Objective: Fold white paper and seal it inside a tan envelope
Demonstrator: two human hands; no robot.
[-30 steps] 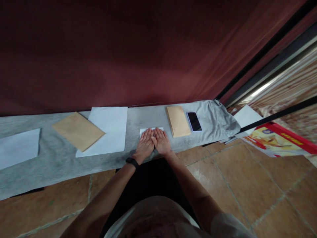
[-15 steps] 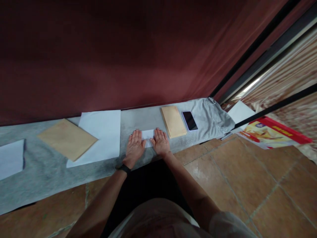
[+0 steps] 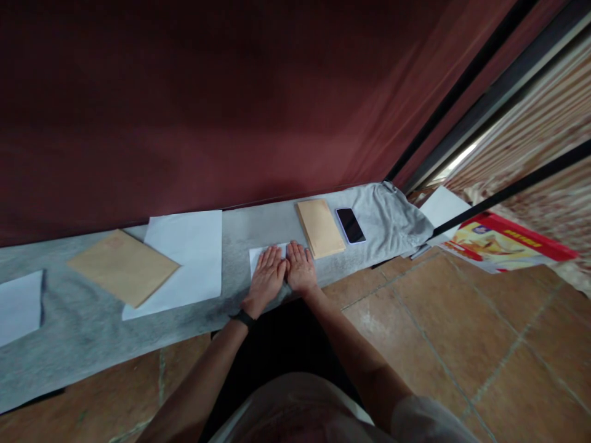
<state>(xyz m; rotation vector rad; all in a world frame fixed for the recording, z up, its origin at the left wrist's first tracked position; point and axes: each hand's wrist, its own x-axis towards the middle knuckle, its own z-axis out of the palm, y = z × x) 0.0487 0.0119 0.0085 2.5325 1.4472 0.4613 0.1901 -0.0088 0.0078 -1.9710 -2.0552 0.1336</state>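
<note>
A small folded white paper (image 3: 253,258) lies on the grey cloth, mostly covered by my hands. My left hand (image 3: 268,275) presses flat on it, fingers stretched out and pointing away from me. Right beside it, my right hand (image 3: 301,269) also lies flat with its fingers straight, over the paper's right end. The thumbs meet or nearly meet. Just beyond my right hand is a stack of brown envelopes (image 3: 321,227). To the left of my left hand rests a large white sheet (image 3: 196,255).
Another brown envelope (image 3: 122,264) overlaps the large sheet. More white paper (image 3: 21,304) sits at the far left. A phone (image 3: 351,226) lies right of the envelope stack. The grey cloth (image 3: 83,344) covers a narrow bench against a dark red wall. A red-edged box (image 3: 508,243) stands on the tiled floor.
My left hand has slid right across the small paper until it sits against my right hand, baring the paper's left end. The right hand stays nearly in place.
</note>
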